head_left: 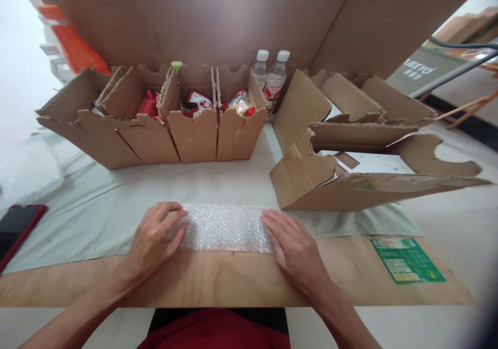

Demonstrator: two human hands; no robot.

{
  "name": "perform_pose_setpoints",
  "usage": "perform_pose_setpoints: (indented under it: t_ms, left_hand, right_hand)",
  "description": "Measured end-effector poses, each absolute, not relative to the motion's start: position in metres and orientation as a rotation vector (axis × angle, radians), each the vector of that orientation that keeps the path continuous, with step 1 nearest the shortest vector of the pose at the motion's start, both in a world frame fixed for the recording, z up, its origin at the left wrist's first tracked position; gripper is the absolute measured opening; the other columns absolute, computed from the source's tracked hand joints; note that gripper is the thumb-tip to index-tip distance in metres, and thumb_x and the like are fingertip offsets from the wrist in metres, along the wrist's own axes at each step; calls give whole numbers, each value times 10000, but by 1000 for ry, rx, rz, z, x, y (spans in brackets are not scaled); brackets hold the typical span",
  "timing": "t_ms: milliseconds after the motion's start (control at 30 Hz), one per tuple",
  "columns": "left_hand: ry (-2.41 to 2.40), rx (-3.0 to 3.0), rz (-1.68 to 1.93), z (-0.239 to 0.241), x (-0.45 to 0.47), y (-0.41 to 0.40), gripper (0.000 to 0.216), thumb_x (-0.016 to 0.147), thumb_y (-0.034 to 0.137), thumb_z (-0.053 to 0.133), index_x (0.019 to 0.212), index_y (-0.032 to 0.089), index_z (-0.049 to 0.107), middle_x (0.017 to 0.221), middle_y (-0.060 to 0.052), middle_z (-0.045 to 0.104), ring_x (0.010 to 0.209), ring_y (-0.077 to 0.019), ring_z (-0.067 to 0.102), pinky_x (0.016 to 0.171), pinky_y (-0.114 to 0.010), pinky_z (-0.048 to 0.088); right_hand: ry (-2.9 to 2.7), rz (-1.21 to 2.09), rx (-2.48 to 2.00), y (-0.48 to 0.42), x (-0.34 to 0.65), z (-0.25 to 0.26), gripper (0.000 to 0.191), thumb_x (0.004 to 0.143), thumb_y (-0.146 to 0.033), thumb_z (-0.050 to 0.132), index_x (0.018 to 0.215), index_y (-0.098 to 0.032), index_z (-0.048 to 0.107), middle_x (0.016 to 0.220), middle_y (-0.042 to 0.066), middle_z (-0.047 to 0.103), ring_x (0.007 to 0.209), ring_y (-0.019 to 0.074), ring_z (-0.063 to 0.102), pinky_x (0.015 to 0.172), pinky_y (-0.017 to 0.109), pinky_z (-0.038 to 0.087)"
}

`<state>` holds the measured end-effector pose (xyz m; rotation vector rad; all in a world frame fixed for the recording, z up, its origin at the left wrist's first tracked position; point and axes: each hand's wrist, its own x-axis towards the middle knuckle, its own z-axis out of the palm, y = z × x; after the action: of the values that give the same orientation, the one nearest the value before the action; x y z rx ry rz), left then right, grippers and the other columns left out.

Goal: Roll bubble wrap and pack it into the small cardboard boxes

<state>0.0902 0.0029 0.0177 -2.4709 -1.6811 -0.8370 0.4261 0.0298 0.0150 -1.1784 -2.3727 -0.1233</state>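
A sheet of clear bubble wrap (225, 228) lies flat at the table's front, partly on a brown cardboard sheet (218, 281). My left hand (155, 237) rests on its left end, fingers spread and pressing down. My right hand (291, 245) lies flat on its right end. Neither hand holds anything else.
Several open cardboard bins (194, 131) with red-and-white packets stand at the back. Two water bottles (272, 79) stand behind them. Larger cut cardboard trays (350, 178) sit at the right. A phone in a red case (15, 229) lies at the left. A green label (406, 260) is at the front right.
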Motion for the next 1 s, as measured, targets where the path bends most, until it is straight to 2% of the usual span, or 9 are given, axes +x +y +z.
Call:
perform_pose_setpoints:
  t_ms: [200,333,433,500,600,667,800,900,1000]
  left_hand:
    - [-2130,-2262,-384,11,78,-11,267,938,435,575,854,192,649,866,-86,644,833,-299,632,771,-433,508]
    - [-2291,-2399,-532,18,82,-4,223,896,356,505,720,226,551,852,-65,647,843,-264,648,749,-378,507]
    - [-2351,-2420,-620,42,88,12,154,886,337,501,817,227,583,831,-34,684,756,-228,663,699,-343,499]
    - [-2300,-2423,-639,59,98,32,133,898,306,523,936,222,618,851,-24,720,727,-217,674,702,-340,503]
    - [-2027,-2423,-674,71,124,69,365,882,218,591,1245,195,609,1112,-95,748,938,-267,706,865,-413,532]
    - [-1878,-2435,-643,69,138,86,572,856,189,647,1413,133,527,1310,-191,677,1162,-349,648,986,-509,509]
    - [-1559,-2783,-717,56,137,57,567,854,108,570,1419,146,536,1430,-190,604,1363,-357,526,1124,-580,445]
    - [-1406,-3224,-649,52,124,-9,701,787,100,566,1465,269,505,1566,-92,516,1523,-315,368,1187,-553,427]
    - [-1409,-3324,-557,45,128,-64,881,790,180,666,1600,263,327,1653,-130,409,1560,-361,303,1191,-609,414]
  right_hand:
    - [-2412,-127,-1389,61,396,8,179,935,-109,570,1073,-83,681,1255,252,686,1184,414,639,868,524,564]
    - [-2357,-32,-1430,42,412,21,104,923,-136,601,835,-190,608,970,114,744,874,294,711,754,422,567]
    - [-2168,457,-1474,9,421,29,122,960,-197,560,841,-221,581,752,6,695,661,197,679,628,312,531]
    - [-1940,873,-1458,-15,419,29,109,991,-271,528,1010,-225,625,768,-8,697,662,174,688,611,270,530]
    - [-1748,1173,-1452,-42,406,21,411,1009,-337,488,1396,-222,566,793,-10,694,648,163,672,611,256,540]
    - [-1757,1191,-1477,-50,397,17,492,1004,-335,475,1476,-221,553,861,20,730,702,177,690,667,278,557]
    - [-1782,1223,-1442,-49,390,18,381,992,-369,492,1199,-204,766,1115,91,778,992,242,732,905,341,556]
    - [-1646,1388,-1458,-46,395,25,369,967,-427,542,1113,-185,780,970,83,788,841,229,724,774,317,563]
    - [-1431,1590,-1454,-44,398,28,378,942,-486,601,1108,-187,762,892,61,772,731,197,679,658,280,531]
